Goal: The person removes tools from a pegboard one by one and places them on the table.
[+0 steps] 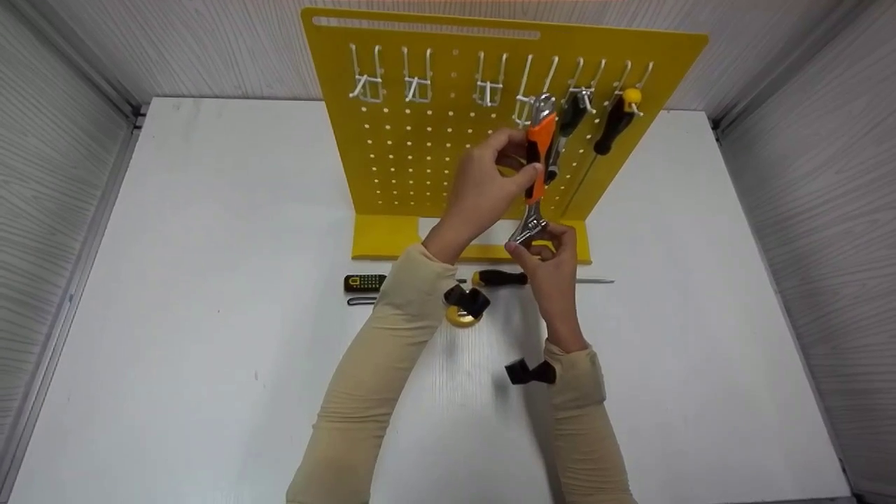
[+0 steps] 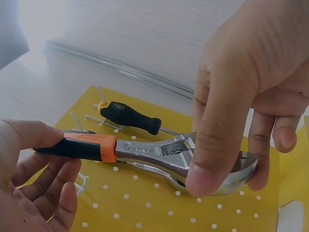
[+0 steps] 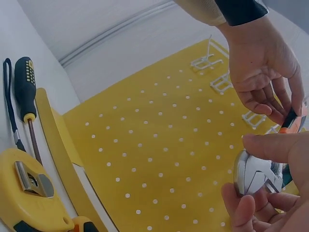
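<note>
While two hands are up in front of the yellow pegboard point(image 1: 406, 157), all eyes go to the adjustable wrench point(image 1: 540, 154), held in the air between them, orange-and-black handle above, adjustable head below! Left hand point(image 1: 490, 178) on the handle: thumb and forefinger pinch it, the other fingers bent. Right hand point(image 1: 553, 269) lower down, thumb on one side of the metal head and fingers on the other, a neat pinch right by the adjusting screw point(image 2: 175, 147). And look at that bright top end, just beside one of the white hooks point(image 1: 525, 98); whether they touch, I cannot tell.

To the right, a dark-handled tool point(image 1: 575, 115) hangs on its own hook, partly hidden behind the wrench, and at the far right a screwdriver point(image 1: 616, 126) hangs shaft-down, black handle, yellow top. Down on the worktop point(image 1: 210, 280), near the foot of the board, lies a second screwdriver point(image 1: 502, 278), black and yellow, its shaft showing past the right hand. Over to the left, a third one point(image 1: 364, 283), yellow marks on its black handle, a black strap point(image 1: 360, 301) just beside it. And the yellow tape measure point(image 1: 462, 318)? Partly covered by the black mount point(image 1: 467, 301) at the left wrist.
</note>
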`<move>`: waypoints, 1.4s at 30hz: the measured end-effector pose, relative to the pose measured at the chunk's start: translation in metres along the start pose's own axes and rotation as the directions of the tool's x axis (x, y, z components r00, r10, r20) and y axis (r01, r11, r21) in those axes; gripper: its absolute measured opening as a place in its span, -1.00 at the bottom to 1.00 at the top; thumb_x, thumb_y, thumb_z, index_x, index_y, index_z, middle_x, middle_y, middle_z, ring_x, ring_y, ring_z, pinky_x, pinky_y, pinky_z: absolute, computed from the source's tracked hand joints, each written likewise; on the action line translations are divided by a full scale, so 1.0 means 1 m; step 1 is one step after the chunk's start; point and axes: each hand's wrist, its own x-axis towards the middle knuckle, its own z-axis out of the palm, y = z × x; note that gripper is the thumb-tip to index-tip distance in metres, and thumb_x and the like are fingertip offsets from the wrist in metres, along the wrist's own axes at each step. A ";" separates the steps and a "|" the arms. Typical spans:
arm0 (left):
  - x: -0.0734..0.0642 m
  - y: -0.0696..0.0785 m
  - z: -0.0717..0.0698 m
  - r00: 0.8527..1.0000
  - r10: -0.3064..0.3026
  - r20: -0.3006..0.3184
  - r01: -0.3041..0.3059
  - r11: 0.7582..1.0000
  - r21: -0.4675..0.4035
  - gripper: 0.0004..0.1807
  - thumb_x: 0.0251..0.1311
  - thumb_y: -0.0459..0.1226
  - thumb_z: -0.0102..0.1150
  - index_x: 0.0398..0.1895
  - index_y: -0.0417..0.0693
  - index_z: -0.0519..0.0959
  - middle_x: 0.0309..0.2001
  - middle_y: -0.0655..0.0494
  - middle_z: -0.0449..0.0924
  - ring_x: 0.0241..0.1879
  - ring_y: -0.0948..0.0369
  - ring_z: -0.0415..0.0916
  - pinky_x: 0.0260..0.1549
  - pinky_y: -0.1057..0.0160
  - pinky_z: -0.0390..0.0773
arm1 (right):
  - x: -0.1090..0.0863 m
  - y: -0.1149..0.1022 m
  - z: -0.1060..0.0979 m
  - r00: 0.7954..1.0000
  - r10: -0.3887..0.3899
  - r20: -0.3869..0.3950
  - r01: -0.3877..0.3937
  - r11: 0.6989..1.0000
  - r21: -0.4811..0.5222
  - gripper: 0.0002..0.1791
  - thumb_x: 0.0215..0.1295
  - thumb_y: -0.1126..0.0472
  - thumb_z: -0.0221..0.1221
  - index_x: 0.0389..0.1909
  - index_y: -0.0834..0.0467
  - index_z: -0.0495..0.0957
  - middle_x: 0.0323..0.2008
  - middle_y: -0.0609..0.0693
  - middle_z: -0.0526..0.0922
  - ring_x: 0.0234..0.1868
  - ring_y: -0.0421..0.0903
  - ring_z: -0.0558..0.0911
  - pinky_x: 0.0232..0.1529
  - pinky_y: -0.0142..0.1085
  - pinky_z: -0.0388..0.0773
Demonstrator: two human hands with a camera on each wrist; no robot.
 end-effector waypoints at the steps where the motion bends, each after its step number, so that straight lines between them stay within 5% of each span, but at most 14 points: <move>1: 0.000 -0.001 0.000 1.000 -0.006 0.006 0.006 1.000 0.001 -0.67 0.24 -0.26 0.23 0.06 -0.12 0.53 -0.11 0.02 0.64 -0.15 0.23 0.56 -0.08 0.40 0.55 | -0.002 0.000 0.000 1.000 -0.002 -0.002 0.002 1.000 -0.001 -0.43 0.07 0.28 0.38 0.03 0.15 0.28 -0.10 0.02 0.44 -0.31 -0.14 0.56 -0.30 -0.44 0.55; 21: -0.014 -0.001 0.003 0.999 -0.019 0.026 0.020 1.000 -0.018 -0.67 0.23 -0.29 0.22 0.06 -0.15 0.52 -0.09 -0.02 0.62 -0.12 0.20 0.53 -0.08 0.38 0.54 | -0.028 0.000 -0.001 0.994 -0.091 -0.056 0.087 0.993 -0.076 -0.43 0.02 0.31 0.40 -0.07 0.20 0.24 -0.18 0.06 0.43 -0.35 -0.12 0.55 -0.38 -0.46 0.52; 42: -0.030 0.014 0.000 0.993 0.060 0.099 -0.057 0.998 -0.040 -0.69 0.25 -0.32 0.21 0.04 -0.20 0.57 -0.09 -0.02 0.66 -0.11 0.23 0.59 -0.08 0.39 0.56 | -0.030 -0.002 -0.021 0.993 -0.091 -0.077 0.083 0.990 -0.110 -0.39 0.16 0.31 0.30 0.21 0.23 0.29 0.03 0.09 0.46 -0.12 -0.11 0.53 -0.23 -0.50 0.52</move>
